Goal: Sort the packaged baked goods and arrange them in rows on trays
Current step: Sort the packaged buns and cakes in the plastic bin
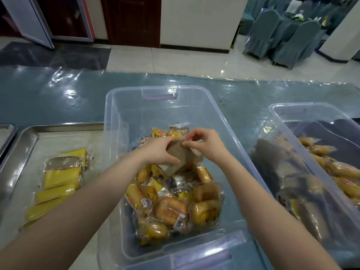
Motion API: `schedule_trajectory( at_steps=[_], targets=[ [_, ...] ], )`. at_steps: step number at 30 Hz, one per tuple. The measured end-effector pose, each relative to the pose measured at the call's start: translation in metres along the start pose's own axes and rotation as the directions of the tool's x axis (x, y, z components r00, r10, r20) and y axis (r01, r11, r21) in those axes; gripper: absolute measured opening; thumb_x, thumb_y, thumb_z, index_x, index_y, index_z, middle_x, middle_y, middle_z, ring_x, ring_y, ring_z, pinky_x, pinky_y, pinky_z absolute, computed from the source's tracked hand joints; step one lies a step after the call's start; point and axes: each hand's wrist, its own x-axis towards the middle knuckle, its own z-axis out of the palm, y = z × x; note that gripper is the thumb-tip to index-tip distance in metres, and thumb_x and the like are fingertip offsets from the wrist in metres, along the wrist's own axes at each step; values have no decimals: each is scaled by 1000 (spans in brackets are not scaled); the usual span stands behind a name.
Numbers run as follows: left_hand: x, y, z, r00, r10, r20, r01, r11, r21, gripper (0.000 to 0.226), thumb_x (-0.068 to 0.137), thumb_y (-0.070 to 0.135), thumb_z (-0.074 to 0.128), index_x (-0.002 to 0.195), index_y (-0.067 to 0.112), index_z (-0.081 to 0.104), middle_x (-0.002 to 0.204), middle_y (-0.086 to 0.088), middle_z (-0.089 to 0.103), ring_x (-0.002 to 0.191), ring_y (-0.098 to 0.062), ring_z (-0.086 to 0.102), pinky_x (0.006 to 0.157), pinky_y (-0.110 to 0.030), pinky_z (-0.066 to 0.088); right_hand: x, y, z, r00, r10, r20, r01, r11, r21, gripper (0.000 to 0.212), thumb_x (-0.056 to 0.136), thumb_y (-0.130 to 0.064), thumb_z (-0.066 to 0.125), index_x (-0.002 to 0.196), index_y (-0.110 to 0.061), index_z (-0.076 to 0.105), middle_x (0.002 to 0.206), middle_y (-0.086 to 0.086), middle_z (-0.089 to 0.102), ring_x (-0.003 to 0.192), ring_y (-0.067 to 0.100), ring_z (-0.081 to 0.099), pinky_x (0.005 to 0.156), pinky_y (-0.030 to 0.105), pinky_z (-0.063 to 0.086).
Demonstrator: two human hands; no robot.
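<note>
Left hand (pixel 160 152) gripped brown bread pack (pixel 181 159) above clear bin (pixel 110 114); right hand (pixel 207 145) pinched its wrapper. Best laid flat on tray (pixel 25 140) left of bin.

The bench (pixel 58 90) carries a teal cloth under a clear plastic sheet that shows wrinkles and bright glare from overhead light. Beyond it, pale glossy floor tiles (pixel 175 61) run to a white wall (pixel 200 20) with dark skirting at 12 o'clock, with a dark red-brown wooden door (pixel 134 18) at 11 o'clock and an open grey-framed door (pixel 29 18) at 10 o'clock. Chairs in grey-blue covers (pixel 288 39) stand grouped at 2 o'clock.
</note>
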Motion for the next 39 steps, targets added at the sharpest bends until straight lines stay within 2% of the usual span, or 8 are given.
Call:
schedule_trajectory(
  at_steps=[3, 6, 14, 17, 23, 33, 36, 39],
  targets=[
    [5, -6, -10, 998, -13, -56, 12, 1000, -11, 53, 76, 28, 77, 126, 21, 59, 113, 1, 63, 98, -17, 59, 79, -28, 49, 3, 2, 4, 998, 53, 20, -54, 997, 47, 18, 76, -21, 80, 91, -22, 70, 82, -7, 70, 78, 6, 65, 75, 17, 53],
    [15, -20, -20, 972, -148, -184, 149, 989, -8, 52, 77, 26, 77, 124, 12, 60, 121, -6, 62, 101, -22, 59, 75, -27, 43, 6, 18, 14, 984, 150, 93, -130, 971, -199, 25, 83, -27, 73, 105, -16, 70, 97, 0, 71, 90, 14, 65, 84, 27, 53],
    [28, -22, -26, 924, -233, -303, 232, 972, -39, 36, 77, 29, 76, 104, 14, 58, 101, -4, 61, 84, -22, 54, 66, -30, 42, 1, 31, 73, 905, 69, 420, 297, 605, -739, 22, 90, -18, 56, 106, -12, 70, 111, 10, 64, 107, 27, 58, 88, 38, 48],
    [26, -22, -27, 925, -224, -307, 210, 975, -79, 34, 78, 29, 76, 105, 16, 58, 98, -2, 59, 85, -21, 56, 69, -31, 43, -4, 46, 70, 896, 106, 432, 334, 480, -811, 27, 90, -18, 55, 111, -14, 71, 125, 7, 60, 132, 25, 35, 110, 38, 29],
    [22, -18, -27, 941, -194, -278, 182, 981, -70, 29, 79, 27, 76, 95, 18, 53, 95, -2, 59, 84, -22, 57, 69, -31, 45, -6, 56, 72, 878, 73, 473, 416, 374, -829, 28, 93, -30, 53, 117, -28, 68, 116, -7, 66, 121, 22, 34, 108, 38, 27],
    [19, -15, -28, 940, -195, -280, 157, 976, -152, 24, 82, 24, 72, 95, 16, 52, 88, 1, 54, 71, -10, 49, 55, -23, 35, 3, 43, 42, 937, 23, 349, 257, 629, -733, 14, 83, -26, 67, 96, -24, 74, 110, 5, 64, 106, 24, 53, 94, 34, 43],
    [14, -9, -28, 925, -207, -318, 137, 964, -229, 23, 87, 23, 67, 100, 14, 49, 92, 1, 51, 77, -13, 48, 58, -24, 33, -3, 20, 8, 997, -11, 70, 44, 874, -484, 4, 80, -16, 74, 83, -18, 73, 90, -1, 69, 84, 14, 61, 79, 26, 49],
    [11, -3, -28, 926, -209, -313, 61, 904, -424, 30, 93, 33, 58, 115, 14, 52, 109, 1, 56, 97, -17, 53, 77, -29, 42, -6, 0, -7, 951, 102, -293, -114, 993, -26, 9, 78, -14, 77, 77, -17, 68, 79, -3, 69, 71, 9, 61, 69, 15, 49]
  ],
)
